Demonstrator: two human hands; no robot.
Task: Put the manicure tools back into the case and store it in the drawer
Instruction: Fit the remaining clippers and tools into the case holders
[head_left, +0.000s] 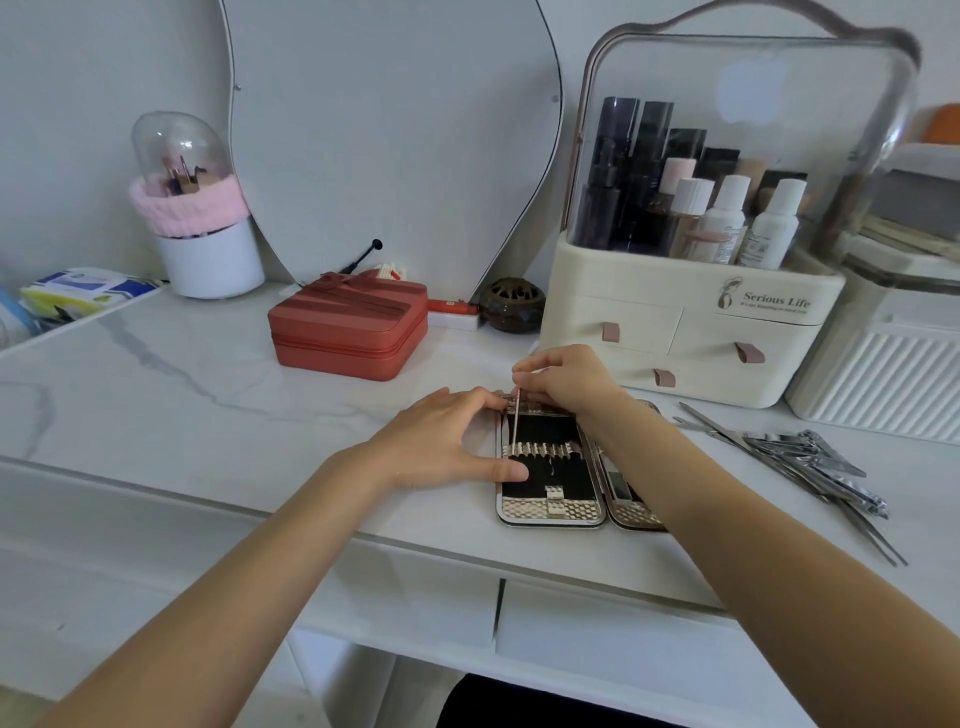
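Observation:
The manicure case (550, 506) lies open and flat near the front edge of the marble vanity top, its black lining and silver holder loops showing. My left hand (441, 441) rests flat against the case's left side, thumb on the lining. My right hand (566, 379) pinches a thin metal tool (517, 423) at the case's far end, the tool's tip down at the leftmost loop. The case's other half (631, 506) is partly hidden under my right forearm. A heap of several steel manicure tools (810, 462) lies loose on the top to the right.
A cream cosmetics organiser (691, 332) with small drawers stands just behind the case. A red zipped box (350, 327) sits at the back left, beside a mirror (389, 130) and a brush holder (202, 244). Two vanity drawer fronts (597, 639) lie below the top's edge.

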